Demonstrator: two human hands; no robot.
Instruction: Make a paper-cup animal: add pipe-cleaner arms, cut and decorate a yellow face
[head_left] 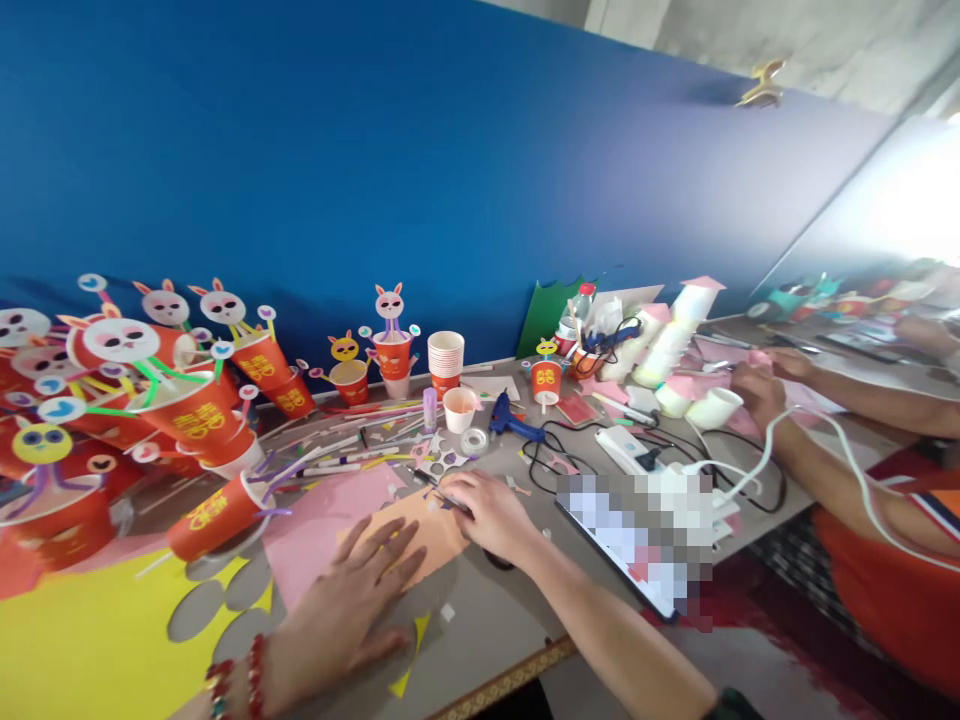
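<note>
My left hand (364, 590), with red beaded bracelets at the wrist, lies spread with its fingertips on a sheet of orange paper (439, 535). My right hand (491, 510) is closed around a dark pen (454, 502), its point directed away from me over the paper's far edge. Beneath the orange sheet is a larger pink sheet (300, 525). A dark rounded object beneath my right wrist is mostly hidden. Cut-out white paper (442, 455) and a tape roll (474, 441) lie just beyond the pen.
Red paper cups with rabbit faces (202, 425) crowd the left, near yellow paper with round holes (97, 640). A blue glue gun (517, 420), power strip (626, 450) and tablet (622, 550) lie to the right. Another person's hands (761, 390) work at far right.
</note>
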